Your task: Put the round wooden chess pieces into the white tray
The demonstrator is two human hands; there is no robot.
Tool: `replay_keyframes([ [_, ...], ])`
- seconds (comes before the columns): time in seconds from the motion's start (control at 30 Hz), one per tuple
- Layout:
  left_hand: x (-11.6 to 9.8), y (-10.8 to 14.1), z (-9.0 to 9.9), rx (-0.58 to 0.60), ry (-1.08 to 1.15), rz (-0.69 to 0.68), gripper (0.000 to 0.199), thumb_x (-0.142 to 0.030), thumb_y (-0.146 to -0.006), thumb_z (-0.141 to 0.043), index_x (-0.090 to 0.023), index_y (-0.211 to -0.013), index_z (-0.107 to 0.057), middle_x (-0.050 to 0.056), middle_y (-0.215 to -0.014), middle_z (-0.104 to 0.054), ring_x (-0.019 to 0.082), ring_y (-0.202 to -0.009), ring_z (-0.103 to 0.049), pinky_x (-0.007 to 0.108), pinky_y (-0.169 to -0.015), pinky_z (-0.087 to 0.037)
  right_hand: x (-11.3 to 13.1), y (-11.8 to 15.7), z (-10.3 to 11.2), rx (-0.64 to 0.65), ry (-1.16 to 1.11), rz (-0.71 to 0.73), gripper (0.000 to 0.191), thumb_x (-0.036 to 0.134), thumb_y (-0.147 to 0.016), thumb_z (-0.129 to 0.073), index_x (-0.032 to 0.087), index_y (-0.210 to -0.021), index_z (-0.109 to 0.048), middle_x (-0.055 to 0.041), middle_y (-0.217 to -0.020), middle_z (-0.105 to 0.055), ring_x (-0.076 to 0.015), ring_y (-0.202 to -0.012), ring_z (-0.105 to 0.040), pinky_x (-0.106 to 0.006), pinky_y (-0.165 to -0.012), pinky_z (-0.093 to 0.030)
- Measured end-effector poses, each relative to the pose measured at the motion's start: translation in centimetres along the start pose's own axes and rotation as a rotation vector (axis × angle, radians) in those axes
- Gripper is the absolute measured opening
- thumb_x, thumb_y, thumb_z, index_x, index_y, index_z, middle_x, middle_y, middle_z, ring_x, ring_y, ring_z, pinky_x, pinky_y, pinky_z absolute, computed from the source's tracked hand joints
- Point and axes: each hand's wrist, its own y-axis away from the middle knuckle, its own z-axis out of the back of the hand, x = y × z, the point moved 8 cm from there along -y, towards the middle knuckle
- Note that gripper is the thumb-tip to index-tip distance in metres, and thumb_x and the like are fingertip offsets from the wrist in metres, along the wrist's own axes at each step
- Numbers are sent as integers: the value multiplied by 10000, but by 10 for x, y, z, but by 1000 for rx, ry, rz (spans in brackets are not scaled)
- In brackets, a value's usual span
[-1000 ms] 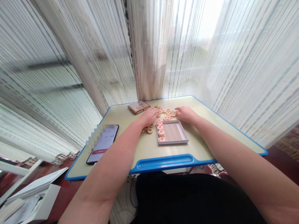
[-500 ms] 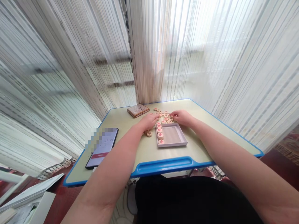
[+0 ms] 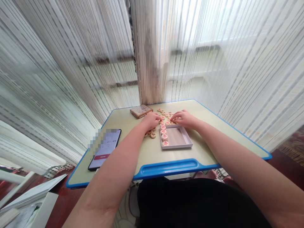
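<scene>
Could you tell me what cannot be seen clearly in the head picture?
All in the head view:
Pieces beside the left hand: partly covered by it.
Whether the right hand grips a piece: fingertips too small.
Phone, upper left: pixelated.
White box, lower left: cut off by edge.
Farthest pieces: characters too small.

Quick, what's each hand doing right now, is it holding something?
Left hand: fingertips by a round piece; can't tell if it's gripping.
Right hand: fingers bent at the pile of pieces; can't tell if it's holding one.
</scene>
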Motion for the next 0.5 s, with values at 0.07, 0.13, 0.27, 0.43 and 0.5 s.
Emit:
replay_keyframes([
  [0.07, -5, 2, 2, 2, 6, -22, 329, -163, -748, -488, -237, -961, -727, 28, -956, -672, 166, -886, -586, 263, -841, -472, -4, -1, 1, -23, 19, -23, 273, 211, -778, -482, 232, -887, -731, -32, -1026, -685, -191, -994, -574, -359, -981, -322],
  [0.13, -8, 3, 3, 7, 15, -37, 286, -225, -770, -515, -235, -962, -726, 32, -929, -679, 172, -875, -588, 272, -827, -472, -10, -1, 2, -42, 46, -52, 290, 199, -775, -477, 215, -919, -727, -46, -1037, -680, -194, -991, -570, -346, -965, -334],
  [0.27, -9, 3, 3, 29, 17, -45, 274, -295, -789, -527, -205, -955, -726, 47, -933, -684, 173, -865, -593, 272, -808, -470, -22, -2, 0, -38, 116, -121, 311, 181, -784, -460, 181, -962, -715, -76, -1052, -674, -198, -989, -576, -344, -968, -332],
  [0.43, -8, 3, 6, 19, -15, -17, 270, -320, -783, -531, -189, -905, -732, 57, -903, -684, 179, -856, -584, 280, -802, -460, -36, 0, 8, -111, 102, -243, 335, 205, -791, -483, 179, -1070, -667, -76, -1084, -667, -203, -992, -583, -317, -934, -383],
  [0.5, -9, 3, 7, 14, -27, -15, 272, -333, -787, -524, -197, -897, -732, 55, -890, -681, 177, -857, -576, 277, -803, -454, -44, 3, 11, -145, 61, -321, 364, 198, -771, -504, 183, -1103, -651, -71, -1106, -663, -202, -972, -594, -290, -876, -425],
])
